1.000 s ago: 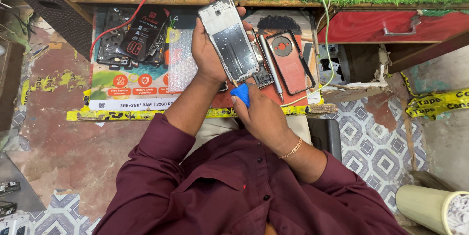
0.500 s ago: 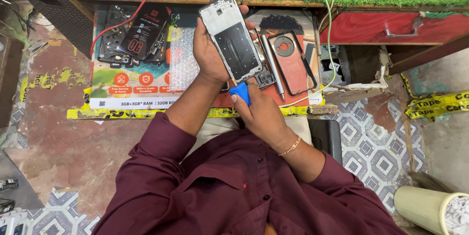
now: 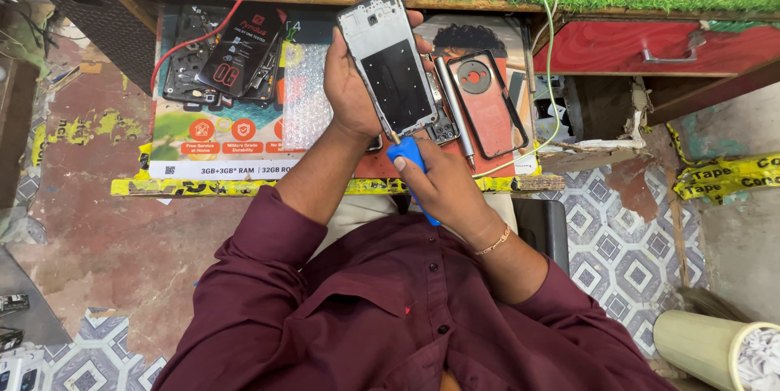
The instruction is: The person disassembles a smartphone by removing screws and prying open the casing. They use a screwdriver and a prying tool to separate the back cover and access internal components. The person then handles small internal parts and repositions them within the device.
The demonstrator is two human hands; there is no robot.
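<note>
While our left hand [image 3: 351, 86] grips the phone frame [image 3: 388, 66] at upper centre, our right hand [image 3: 439, 184] holds a blue tool [image 3: 410, 159], seemingly touching its lower edge.

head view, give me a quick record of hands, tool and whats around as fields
left hand: left hand grips an opened phone frame, tilted
right hand: right hand holds a blue-handled screwdriver, tip at the frame's lower edge
beside: red phone case, silver pen-shaped tool
surface: printed poster mat
far left: dark phone parts
</note>
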